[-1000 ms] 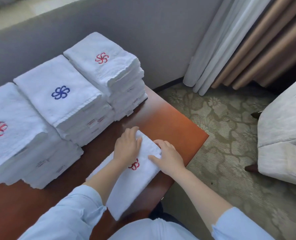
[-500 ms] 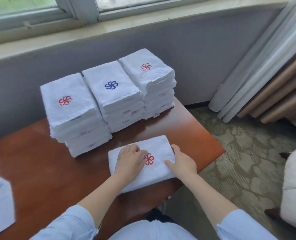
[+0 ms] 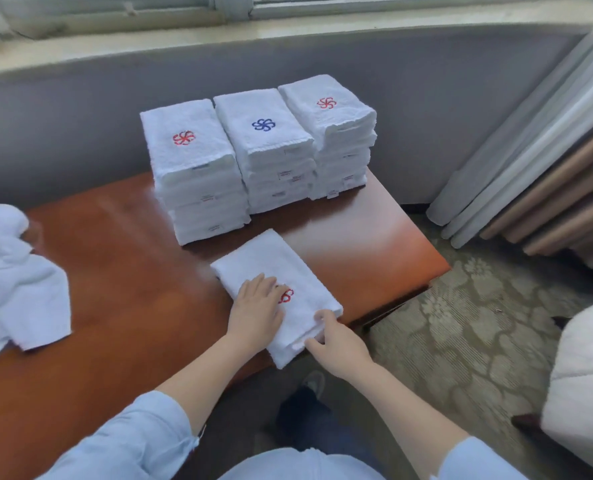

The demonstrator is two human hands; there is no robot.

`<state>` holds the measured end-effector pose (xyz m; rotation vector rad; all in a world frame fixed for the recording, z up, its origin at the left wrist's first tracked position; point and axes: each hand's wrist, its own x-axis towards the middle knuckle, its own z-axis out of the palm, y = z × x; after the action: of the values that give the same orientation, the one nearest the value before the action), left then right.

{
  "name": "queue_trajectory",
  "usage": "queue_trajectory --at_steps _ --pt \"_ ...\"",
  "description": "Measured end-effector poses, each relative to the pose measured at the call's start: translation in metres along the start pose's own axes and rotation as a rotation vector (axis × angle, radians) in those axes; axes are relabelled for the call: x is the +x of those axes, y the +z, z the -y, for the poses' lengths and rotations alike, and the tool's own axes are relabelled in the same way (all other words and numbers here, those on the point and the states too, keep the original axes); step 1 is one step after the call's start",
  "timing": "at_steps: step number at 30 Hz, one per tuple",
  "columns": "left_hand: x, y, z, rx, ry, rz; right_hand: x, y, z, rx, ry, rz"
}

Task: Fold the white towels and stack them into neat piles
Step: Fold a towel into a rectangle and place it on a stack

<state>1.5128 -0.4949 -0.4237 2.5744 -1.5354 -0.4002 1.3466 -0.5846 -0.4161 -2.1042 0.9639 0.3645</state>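
On table [image 3: 132, 271], right hand [image 3: 340, 344] pinches towel [image 3: 270, 261].

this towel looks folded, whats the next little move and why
Probably lift the folded towel and carry it to the nearer red-logo pile. It lies fully folded, its logo is red, the left hand presses flat on it and the right hand pinches its near corner.

Reddish wooden table [image 3: 115, 271], three towel stacks [image 3: 263, 150] at back, folded towel [image 3: 270, 258] near front edge, crumpled towels [image 3: 14, 282] left
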Motion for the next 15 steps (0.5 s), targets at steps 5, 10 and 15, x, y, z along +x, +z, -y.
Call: queue_trajectory --at_steps 5,10,15 --pt "-0.034 0.003 0.015 -0.010 -0.166 0.066 -0.011 0.006 0.013 -0.010 -0.085 0.043" --pt "-0.041 0.002 0.024 -0.045 -0.266 0.105 0.010 -0.016 0.024 -0.040 -0.200 -0.184" --pt "-0.017 -0.004 0.030 -0.083 -0.265 0.087 0.055 -0.035 0.034 -0.183 -0.374 -0.085"
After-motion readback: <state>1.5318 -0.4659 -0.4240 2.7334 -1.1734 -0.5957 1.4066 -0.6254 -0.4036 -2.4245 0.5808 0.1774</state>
